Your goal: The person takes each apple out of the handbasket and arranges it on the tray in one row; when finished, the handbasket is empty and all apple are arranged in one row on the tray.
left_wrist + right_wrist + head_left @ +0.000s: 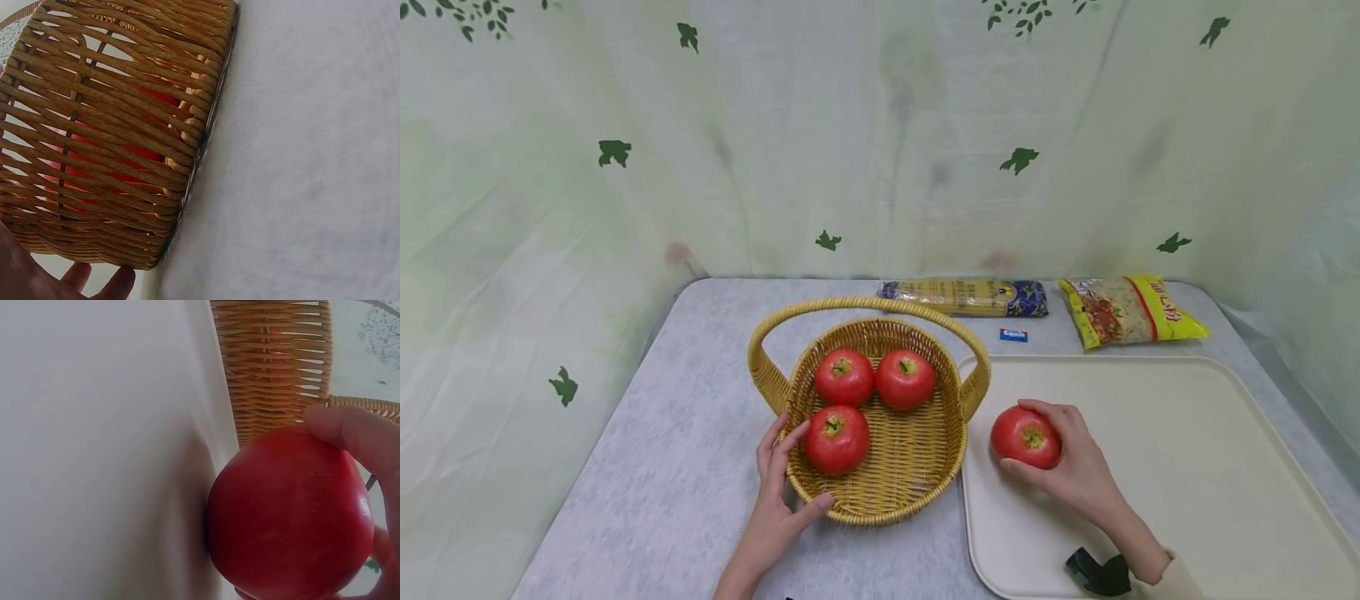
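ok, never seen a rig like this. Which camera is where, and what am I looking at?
No machine here: a person works with two bare hands. The wide picture comes from a head-worn camera looking forward and down. The two close-ups come from wrist cameras, so the surface appears tipped on its side.

On the mottled grey table are a round golden wicker basket holding three red apples, a flat cream tray, a long yellow-and-blue packet, a yellow bag and a tiny blue packet.

The right hand grips a fourth red apple at the tray's left side; the left hand touches the basket's rim.
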`<state>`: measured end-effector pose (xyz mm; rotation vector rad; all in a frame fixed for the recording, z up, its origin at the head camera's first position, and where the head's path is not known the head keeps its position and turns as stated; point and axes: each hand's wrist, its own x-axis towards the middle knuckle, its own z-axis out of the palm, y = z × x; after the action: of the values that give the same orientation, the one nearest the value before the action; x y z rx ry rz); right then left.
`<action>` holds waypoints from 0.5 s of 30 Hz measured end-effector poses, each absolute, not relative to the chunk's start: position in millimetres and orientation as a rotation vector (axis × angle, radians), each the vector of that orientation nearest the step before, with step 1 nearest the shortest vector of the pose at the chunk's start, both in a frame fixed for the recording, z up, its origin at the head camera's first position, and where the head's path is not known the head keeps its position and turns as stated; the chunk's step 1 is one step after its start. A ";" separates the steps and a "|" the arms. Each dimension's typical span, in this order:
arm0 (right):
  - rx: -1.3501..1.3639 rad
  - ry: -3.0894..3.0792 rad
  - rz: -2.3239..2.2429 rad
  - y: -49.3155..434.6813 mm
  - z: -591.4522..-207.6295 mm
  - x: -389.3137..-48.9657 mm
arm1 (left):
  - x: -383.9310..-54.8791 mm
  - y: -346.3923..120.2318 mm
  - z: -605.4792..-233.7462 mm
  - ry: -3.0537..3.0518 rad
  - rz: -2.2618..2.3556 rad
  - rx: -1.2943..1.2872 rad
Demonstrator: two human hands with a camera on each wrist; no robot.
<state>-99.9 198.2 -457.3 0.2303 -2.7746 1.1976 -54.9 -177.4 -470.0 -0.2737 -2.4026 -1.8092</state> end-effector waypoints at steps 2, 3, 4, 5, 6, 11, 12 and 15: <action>0.229 -2.782 1.208 197.8 -456.9 -99.7 | -54.7 -177.7 -469.9 -2.403 -1.815 -0.272; 0.223 -2.789 1.207 197.7 -457.0 -99.6 | -54.6 -177.7 -469.9 -2.403 -1.817 -0.270; 0.220 -2.794 1.209 197.4 -456.7 -99.5 | -54.4 -177.8 -469.9 -2.405 -1.819 -0.267; 0.217 -2.799 1.212 197.2 -456.4 -99.4 | -54.4 -177.8 -469.8 -2.408 -1.819 -0.264; 0.214 -2.807 1.211 197.1 -456.4 -99.6 | -54.3 -177.8 -469.8 -2.411 -1.818 -0.259; 0.198 -2.844 1.187 196.9 -456.1 -100.9 | -55.1 -177.6 -469.7 -2.419 -1.819 -0.255; 0.195 -2.850 1.178 196.9 -456.0 -101.3 | -55.4 -177.6 -469.8 -2.419 -1.819 -0.256; 0.189 -2.863 1.165 196.1 -454.7 -102.3 | -56.0 -177.7 -470.1 -2.419 -1.824 -0.255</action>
<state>-102.3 196.1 -454.7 0.1888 -2.8635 1.1651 -56.0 -177.7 -470.1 -0.2547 -2.4195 -1.8241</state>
